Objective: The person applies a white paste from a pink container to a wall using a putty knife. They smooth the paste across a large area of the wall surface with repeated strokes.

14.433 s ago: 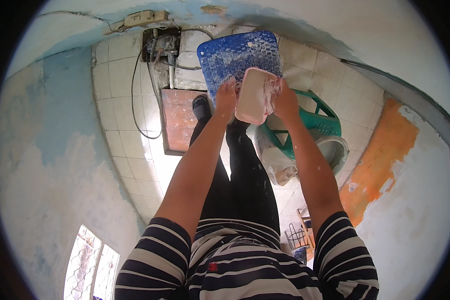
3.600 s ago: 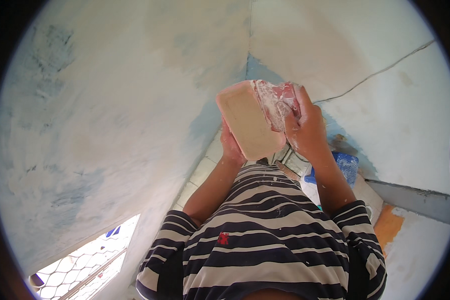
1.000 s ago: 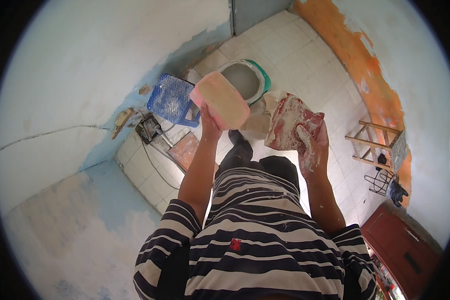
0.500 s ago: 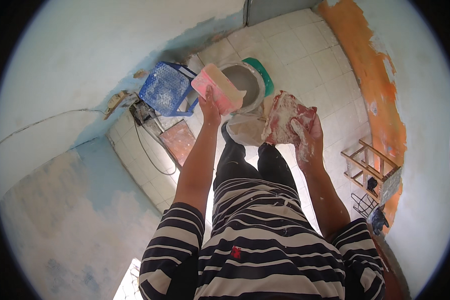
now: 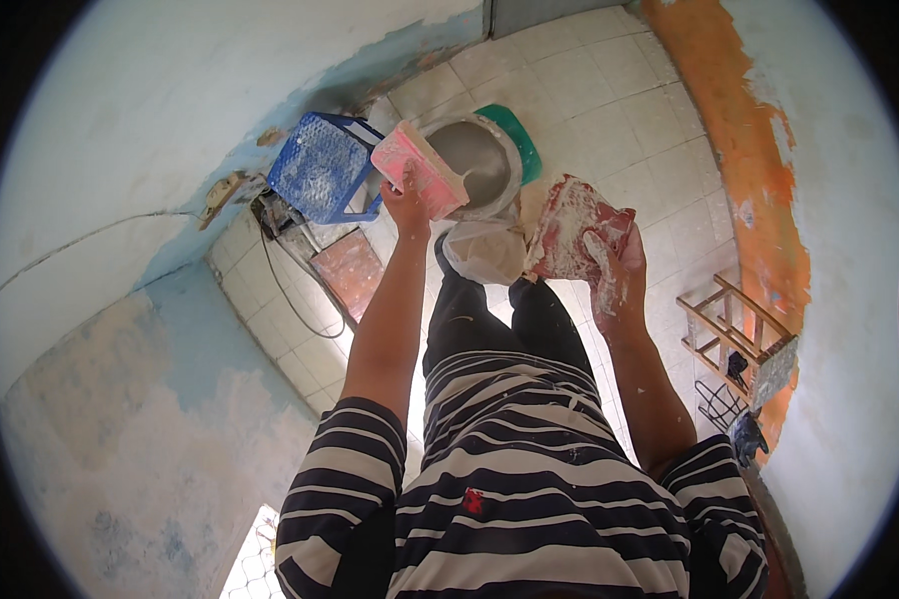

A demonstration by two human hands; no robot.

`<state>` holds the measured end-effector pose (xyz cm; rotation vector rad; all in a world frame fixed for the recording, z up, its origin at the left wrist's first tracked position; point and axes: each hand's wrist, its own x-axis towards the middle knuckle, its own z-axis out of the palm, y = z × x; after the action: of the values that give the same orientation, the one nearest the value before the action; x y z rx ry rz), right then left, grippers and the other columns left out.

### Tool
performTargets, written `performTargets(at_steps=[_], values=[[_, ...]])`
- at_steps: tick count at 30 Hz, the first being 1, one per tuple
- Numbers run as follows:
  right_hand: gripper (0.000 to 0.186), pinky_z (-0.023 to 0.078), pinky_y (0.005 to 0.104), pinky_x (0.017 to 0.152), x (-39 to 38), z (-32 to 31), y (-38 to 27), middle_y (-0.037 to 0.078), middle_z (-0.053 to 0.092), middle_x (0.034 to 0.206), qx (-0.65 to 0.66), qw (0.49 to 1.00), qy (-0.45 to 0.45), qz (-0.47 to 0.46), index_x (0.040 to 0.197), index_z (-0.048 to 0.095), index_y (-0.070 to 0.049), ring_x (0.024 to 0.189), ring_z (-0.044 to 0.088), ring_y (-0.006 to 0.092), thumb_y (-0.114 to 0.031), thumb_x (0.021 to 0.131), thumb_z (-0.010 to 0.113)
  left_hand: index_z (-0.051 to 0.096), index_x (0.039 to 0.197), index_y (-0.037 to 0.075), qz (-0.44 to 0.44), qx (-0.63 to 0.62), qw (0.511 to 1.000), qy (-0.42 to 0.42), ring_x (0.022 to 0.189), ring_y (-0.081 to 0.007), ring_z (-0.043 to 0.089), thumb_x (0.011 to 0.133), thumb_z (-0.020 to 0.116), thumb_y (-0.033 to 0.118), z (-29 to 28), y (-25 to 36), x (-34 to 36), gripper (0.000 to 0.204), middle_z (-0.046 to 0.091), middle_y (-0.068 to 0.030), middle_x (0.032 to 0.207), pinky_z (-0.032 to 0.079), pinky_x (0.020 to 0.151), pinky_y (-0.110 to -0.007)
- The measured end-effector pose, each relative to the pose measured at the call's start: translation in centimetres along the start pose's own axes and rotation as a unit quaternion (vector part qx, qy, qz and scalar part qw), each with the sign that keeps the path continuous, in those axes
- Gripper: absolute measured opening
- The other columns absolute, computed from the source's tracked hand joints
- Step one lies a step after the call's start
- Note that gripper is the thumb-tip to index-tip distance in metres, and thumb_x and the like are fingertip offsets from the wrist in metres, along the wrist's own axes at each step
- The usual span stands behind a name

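Note:
My left hand [image 5: 407, 205] is closed round the near side of a pink rectangular plastic box-like piece [image 5: 410, 158], smeared with pale putty. It is held over the left edge of a round tub [image 5: 515, 178] with a grey inside. In my right hand [image 5: 617, 270] is a flat, dark red board [image 5: 577, 225], thickly coated with pale putty; my thumb lies on its face and the other fingers are mostly hidden. Putty also covers that thumb and part of the hand. A whitish bag or bucket [image 5: 484, 252] stands between the two hands, just beyond my legs.
A blue plastic stool [image 5: 320, 168] stands left of the tub, with a green plastic item [image 5: 514, 138] behind the tub. A reddish tile [image 5: 350, 272] and a dark cable [image 5: 280, 285] lie at left. At right stands a wooden stool [image 5: 739, 329] by the orange-patched wall [image 5: 759, 190].
The pink piece in my left hand has moved slightly left and tilted, so its pink side shows more. My right hand and the red board have hardly moved.

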<state>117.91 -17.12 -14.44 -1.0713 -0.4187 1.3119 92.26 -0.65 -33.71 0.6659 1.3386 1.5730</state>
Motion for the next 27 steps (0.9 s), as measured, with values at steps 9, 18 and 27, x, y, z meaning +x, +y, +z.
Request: performTargets(at_steps=[9,18,27], values=[[0.038,0.053,0.0313,0.088,0.3,1.6,-0.9,0.01,0.056,0.118,0.021,0.999,0.005,-0.03,0.124,0.043,-0.006,0.106,0.059,0.0171,-0.001,0.09,0.058,0.046,0.124,0.004,-0.032,-0.059,0.994,-0.083,0.102,-0.0213,0.059,0.093,0.061,0.038,0.1,4.0,-0.1,0.049,0.058,-0.0104,0.115,0.051,0.088,-0.037],[0.04,0.051,0.0324,0.093,-2.8,5.8,-3.2,0.007,0.057,0.124,0.054,0.99,-0.023,-0.13,0.132,0.046,-0.007,0.111,0.057,0.0165,-0.001,0.093,0.056,0.04,0.139,0.016,-0.152,-0.382,0.884,-0.223,0.118,-0.0294,0.054,0.096,0.04,0.057,-1.2,14.6,-5.6,0.06,0.051,-0.0063,0.134,0.047,0.098,-0.048],[0.026,0.051,0.0324,0.075,-7.1,19.2,-6.3,0.019,0.065,0.095,-0.469,0.821,-0.134,-0.296,0.114,0.056,-0.001,0.078,0.066,0.0257,0.001,0.089,0.049,0.038,0.14,0.016,-0.043,-0.292,0.884,-0.363,0.119,-0.03,0.054,0.098,0.034,0.056,-3.3,22.7,-11.9,0.059,0.05,-0.0095,0.136,0.047,0.1,-0.048]])
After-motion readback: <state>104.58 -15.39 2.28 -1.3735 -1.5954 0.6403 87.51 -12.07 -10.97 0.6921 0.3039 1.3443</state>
